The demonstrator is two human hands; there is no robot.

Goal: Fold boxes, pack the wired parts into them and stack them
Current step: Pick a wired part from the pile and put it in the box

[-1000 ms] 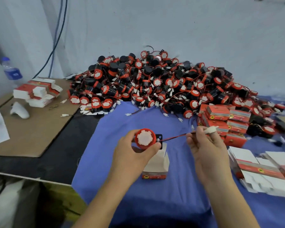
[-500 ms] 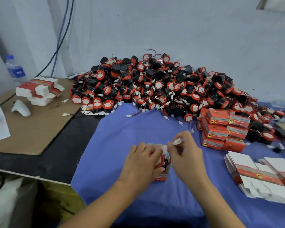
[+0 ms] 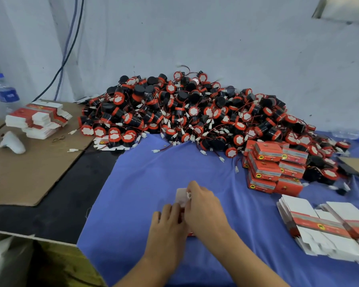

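Observation:
A small open box (image 3: 180,196), white inside with a red base, stands on the blue cloth (image 3: 153,172) and is mostly hidden by both hands. My left hand (image 3: 167,225) grips the box from its left side. My right hand (image 3: 204,210) is over the box top and pinches the part's white connector (image 3: 188,195) at the opening. The part itself is hidden inside or behind the hands. A big pile of red and black wired parts (image 3: 195,112) lies at the back. Closed red boxes (image 3: 272,168) are stacked at the right.
Flat unfolded box blanks (image 3: 330,228) lie at the near right, and more blanks (image 3: 37,119) sit on a cardboard sheet (image 3: 35,162) at the left. A water bottle (image 3: 4,92) stands at the far left against the wall.
The red part, held up with its wire stretched out a second ago, has gone down into the box. Both hands have dropped onto the box and the right hand brought the connector to its opening.

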